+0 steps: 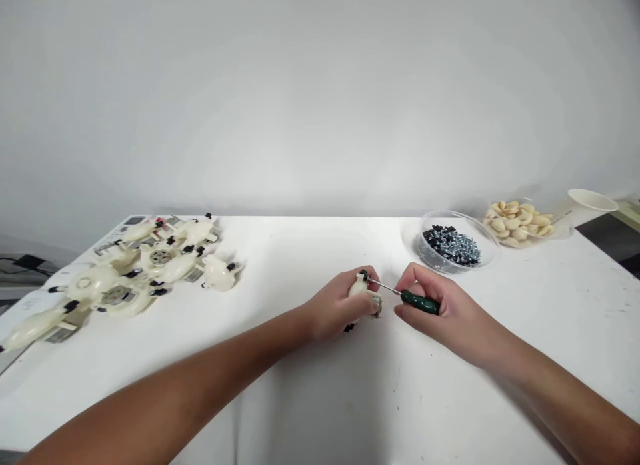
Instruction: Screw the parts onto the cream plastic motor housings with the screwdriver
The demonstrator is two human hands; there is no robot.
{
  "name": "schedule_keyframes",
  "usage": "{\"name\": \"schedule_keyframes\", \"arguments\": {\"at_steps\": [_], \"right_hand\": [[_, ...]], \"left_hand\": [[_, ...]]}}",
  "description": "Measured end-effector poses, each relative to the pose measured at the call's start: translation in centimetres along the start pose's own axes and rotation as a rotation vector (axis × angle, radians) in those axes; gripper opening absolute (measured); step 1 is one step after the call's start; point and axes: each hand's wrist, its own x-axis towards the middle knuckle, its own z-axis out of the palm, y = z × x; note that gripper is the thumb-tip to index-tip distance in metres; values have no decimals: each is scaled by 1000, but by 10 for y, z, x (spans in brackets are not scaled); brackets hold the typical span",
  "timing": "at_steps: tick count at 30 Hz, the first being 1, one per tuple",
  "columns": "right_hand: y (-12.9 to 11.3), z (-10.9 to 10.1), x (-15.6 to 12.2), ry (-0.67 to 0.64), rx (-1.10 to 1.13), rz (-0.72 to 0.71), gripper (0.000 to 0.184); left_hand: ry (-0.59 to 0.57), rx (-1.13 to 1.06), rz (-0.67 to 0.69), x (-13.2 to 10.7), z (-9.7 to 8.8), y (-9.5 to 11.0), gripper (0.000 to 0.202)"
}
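Note:
My left hand is wrapped round a cream plastic housing with small black fittings, held just above the middle of the table. Part of this housing is hidden by my fingers and thumb. In my right hand is a screwdriver with a dark green handle, its thin metal shaft pointing left. The shaft's tip meets the black fitting at the top of the housing; whether it sits in a screw is too small to tell.
Several similar cream housings with motors and black fittings lie piled at the left. At the back right stand a clear round tub of screws and black parts, a clear container of cream plastic pieces and a white cup.

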Motion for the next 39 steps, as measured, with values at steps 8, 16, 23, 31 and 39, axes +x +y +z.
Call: {"name": "schedule_keyframes", "arguments": {"at_steps": [8, 16, 23, 31, 39], "right_hand": [[20, 2, -1, 168, -316, -333, 7], [18, 2, 1, 310, -484, -527, 14], [17, 2, -1, 346, -514, -431, 18], [23, 7, 2, 302, -498, -391, 20], [23, 8, 0, 278, -481, -352, 23]], "left_hand": [[-71, -3, -10, 1, -5, 4, 13], [-70, -162, 0, 2, -13, -3, 18], [-140, -322, 25, 6, -20, -9, 22], [-147, -254, 20, 2, -16, -8, 21], [-131, -218, 14, 2, -14, -6, 22]]}}
